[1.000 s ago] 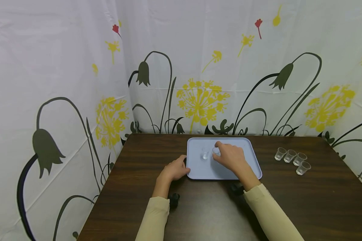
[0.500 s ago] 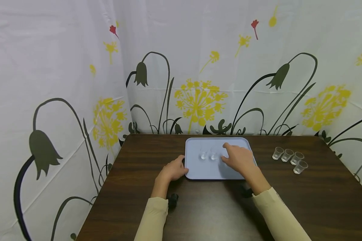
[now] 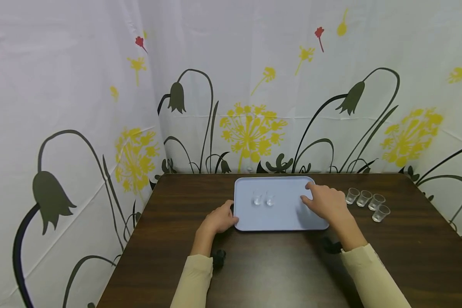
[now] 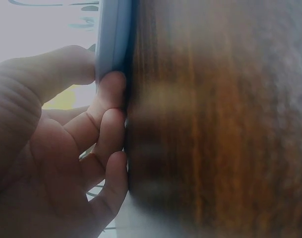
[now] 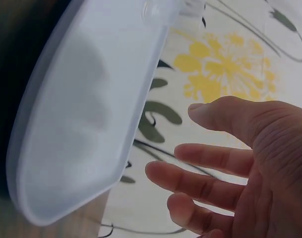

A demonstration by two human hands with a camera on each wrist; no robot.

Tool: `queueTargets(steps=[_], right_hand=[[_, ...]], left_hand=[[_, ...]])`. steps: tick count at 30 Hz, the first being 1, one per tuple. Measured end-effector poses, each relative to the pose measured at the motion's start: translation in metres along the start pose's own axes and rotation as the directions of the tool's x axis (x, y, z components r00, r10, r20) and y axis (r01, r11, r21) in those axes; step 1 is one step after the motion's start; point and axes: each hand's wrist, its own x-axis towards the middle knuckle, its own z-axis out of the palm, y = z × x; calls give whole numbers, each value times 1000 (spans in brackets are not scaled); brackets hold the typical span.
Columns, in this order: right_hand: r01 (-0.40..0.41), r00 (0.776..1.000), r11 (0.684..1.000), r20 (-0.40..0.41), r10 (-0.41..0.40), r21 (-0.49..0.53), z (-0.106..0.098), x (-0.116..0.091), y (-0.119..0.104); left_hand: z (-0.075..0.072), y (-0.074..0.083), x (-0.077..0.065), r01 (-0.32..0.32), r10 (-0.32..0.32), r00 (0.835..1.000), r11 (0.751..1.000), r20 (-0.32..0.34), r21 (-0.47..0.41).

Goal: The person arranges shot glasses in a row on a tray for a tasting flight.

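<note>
A pale blue rectangular tray point(image 3: 288, 216) lies near the table's back edge. Two small clear shot glasses, a left one point(image 3: 257, 198) and a right one point(image 3: 270, 199), stand side by side on its left half. My left hand point(image 3: 218, 218) holds the tray's left edge. In the left wrist view, the thumb and index finger meet the tray rim point(image 4: 114, 37), with the other fingers curled near the table. My right hand point(image 3: 326, 202), its fingers apart and holding nothing, hovers over the tray's right end. In the right wrist view, a gap separates it from the tray point(image 5: 76, 129).
Several more clear shot glasses point(image 3: 364, 198) stand in a slanting row on the dark wooden table point(image 3: 269, 273), right of the tray. A white curtain with printed flowers point(image 3: 254, 128) hangs right behind the table.
My right hand has let go of the right shot glass on the tray and moved right, toward the tray's right end. The left hand stays at the tray's edge.
</note>
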Motion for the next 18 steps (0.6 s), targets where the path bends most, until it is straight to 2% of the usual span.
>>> queueTargets(steps=[11,14,18], right_hand=[[-94,994,994,62,90,65,0,2,33],[-104,994,991,55,99,83,-2,3,42],[-132,991,986,46,128,98,-5,1,56]], left_hand=[[3,-2,0,4,-4,1000,1000,5,-14],[0,3,-5,12,-12,1000,1000,-2,-2],[-8,17,-22,1,0,1000,1000,-19,9]])
